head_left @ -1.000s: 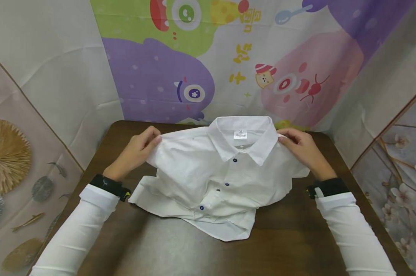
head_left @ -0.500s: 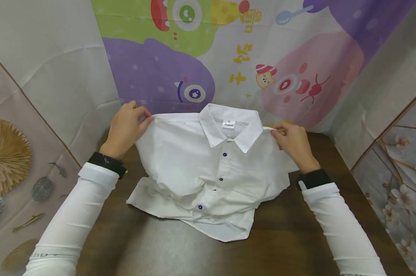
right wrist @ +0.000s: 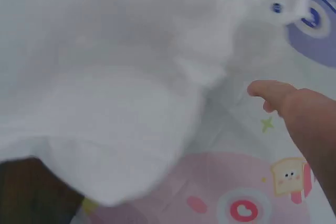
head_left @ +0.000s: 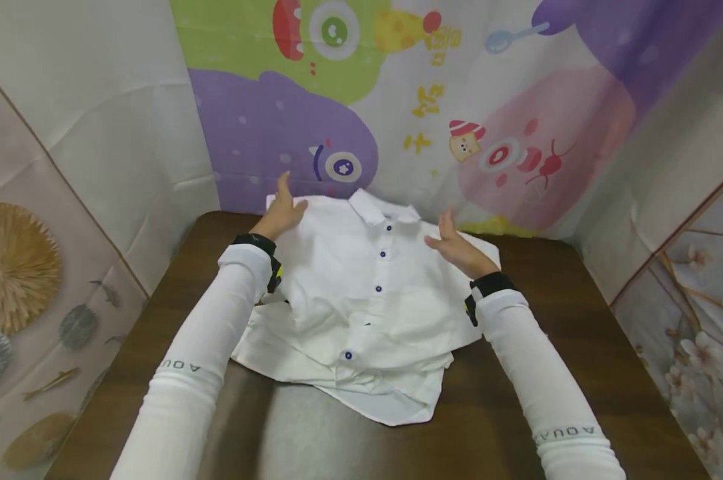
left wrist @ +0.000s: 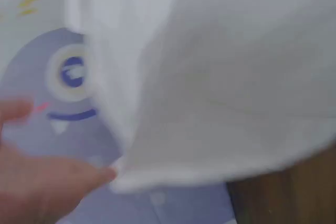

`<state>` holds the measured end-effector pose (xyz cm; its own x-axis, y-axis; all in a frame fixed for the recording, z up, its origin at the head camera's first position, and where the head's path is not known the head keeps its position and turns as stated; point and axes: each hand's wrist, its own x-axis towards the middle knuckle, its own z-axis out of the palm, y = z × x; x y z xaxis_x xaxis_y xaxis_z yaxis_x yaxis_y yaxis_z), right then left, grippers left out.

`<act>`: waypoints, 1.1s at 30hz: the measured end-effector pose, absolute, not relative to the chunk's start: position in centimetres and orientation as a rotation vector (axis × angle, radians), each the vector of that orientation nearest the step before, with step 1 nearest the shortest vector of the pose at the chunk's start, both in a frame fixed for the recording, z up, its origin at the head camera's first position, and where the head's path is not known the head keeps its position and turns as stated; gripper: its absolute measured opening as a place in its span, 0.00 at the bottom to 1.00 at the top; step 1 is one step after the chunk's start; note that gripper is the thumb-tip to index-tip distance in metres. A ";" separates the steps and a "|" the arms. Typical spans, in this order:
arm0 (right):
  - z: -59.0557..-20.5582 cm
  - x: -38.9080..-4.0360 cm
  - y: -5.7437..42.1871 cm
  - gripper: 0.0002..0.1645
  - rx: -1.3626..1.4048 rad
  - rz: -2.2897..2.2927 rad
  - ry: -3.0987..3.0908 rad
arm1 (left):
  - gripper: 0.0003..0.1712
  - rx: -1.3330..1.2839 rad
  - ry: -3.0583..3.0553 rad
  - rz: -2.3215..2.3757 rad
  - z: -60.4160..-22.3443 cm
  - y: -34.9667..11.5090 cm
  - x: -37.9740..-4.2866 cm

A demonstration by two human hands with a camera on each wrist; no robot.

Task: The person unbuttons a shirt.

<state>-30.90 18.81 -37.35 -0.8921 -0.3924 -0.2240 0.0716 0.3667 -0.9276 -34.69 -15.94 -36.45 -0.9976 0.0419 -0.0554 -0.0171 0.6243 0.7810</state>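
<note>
A white short-sleeved shirt [head_left: 328,253] with a collar and dark blue buttons lies front up, its collar at the far side and its lower part bunched in folds nearer me. Over its left shoulder my left hand [head_left: 283,212] has its thumb and fingers apart. In the left wrist view that hand's thumb [left wrist: 86,174] reaches the edge of the blurred white cloth [left wrist: 226,98]. My right hand [head_left: 460,252] is over the right shoulder with fingers extended. In the right wrist view its fingers [right wrist: 278,93] are apart from the shirt cloth [right wrist: 121,87].
The shirt is on a dark brown wooden table [head_left: 565,373]. Behind the table hangs a curtain [head_left: 391,160] with cartoon monsters. Patterned panels [head_left: 25,160] stand at both sides. I see white sleeves [head_left: 187,373] and black wrist bands [head_left: 256,243] on both arms.
Both hands pinched the shirt's shoulders and raised its upper part; now they have let go. The collar and shoulders have dropped back, and both hands have moved inward over the shirt.
</note>
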 end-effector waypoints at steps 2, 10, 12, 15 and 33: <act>-38.1 -30.8 18.6 0.53 -0.307 -1.376 2.293 | 0.46 0.136 2.759 1.104 -38.3 -15.5 -35.5; -40.3 -28.9 20.3 0.43 -0.240 -1.295 2.451 | 0.44 0.197 2.660 0.747 -44.1 -16.3 -34.1; -40.0 -28.2 21.1 0.39 -0.182 -1.375 2.510 | 0.38 0.183 2.687 0.755 -42.9 -16.6 -32.1; -39.3 -26.7 22.3 0.34 -0.085 -1.552 2.570 | 0.35 0.175 2.743 0.858 -42.8 -18.0 -30.3; -46.2 -20.2 28.2 0.26 0.175 -1.520 2.365 | 0.25 0.055 2.923 1.221 -46.4 -22.5 -24.4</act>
